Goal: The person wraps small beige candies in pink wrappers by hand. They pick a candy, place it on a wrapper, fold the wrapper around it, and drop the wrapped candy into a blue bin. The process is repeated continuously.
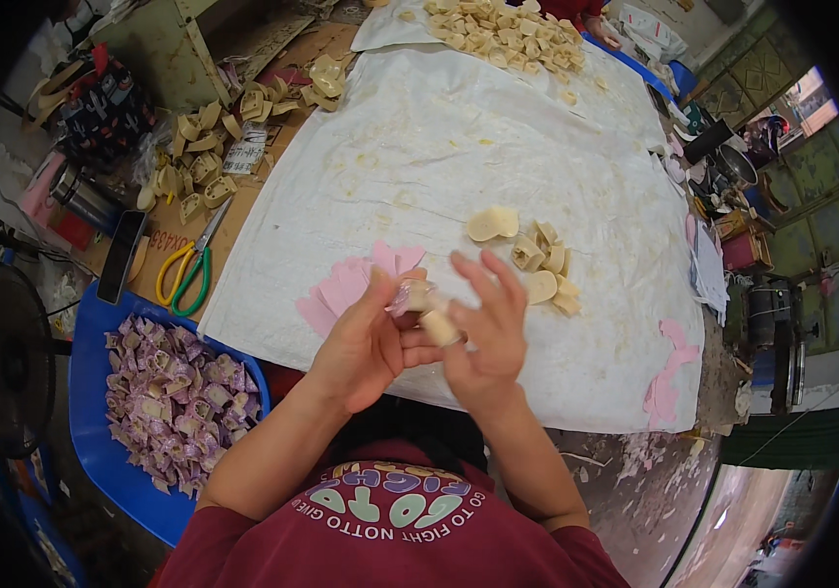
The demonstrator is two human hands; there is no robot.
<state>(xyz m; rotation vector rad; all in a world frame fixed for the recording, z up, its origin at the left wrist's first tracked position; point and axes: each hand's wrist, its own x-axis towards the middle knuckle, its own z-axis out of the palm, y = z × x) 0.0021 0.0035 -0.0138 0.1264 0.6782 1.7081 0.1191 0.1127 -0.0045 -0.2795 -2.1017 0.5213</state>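
Observation:
My left hand (366, 338) is closed, palm up, its thumb and fingers on a small cream wedge-shaped piece (439, 328) with patterned purple covering (410, 296) on its far part. Motion smears the piece. My right hand (488, 338) is beside it, fingers stretched upward and apart, the thumb near the piece's cream end. Whether that thumb touches it I cannot tell. Just beyond my left hand, pink cut strips (341, 286) lie fanned out on the white cloth (380, 147). Bare cream pieces (542, 255) sit in a small group beyond my right hand.
At lower left, a blue bin (91, 431) holds many purple-patterned pieces (174, 402). Scissors (184, 274) and a phone (123, 257) lie on cardboard. More cream pieces (508, 34) are heaped at the far end, near another person's hand (608, 37). Pink scraps (669, 372) lie right.

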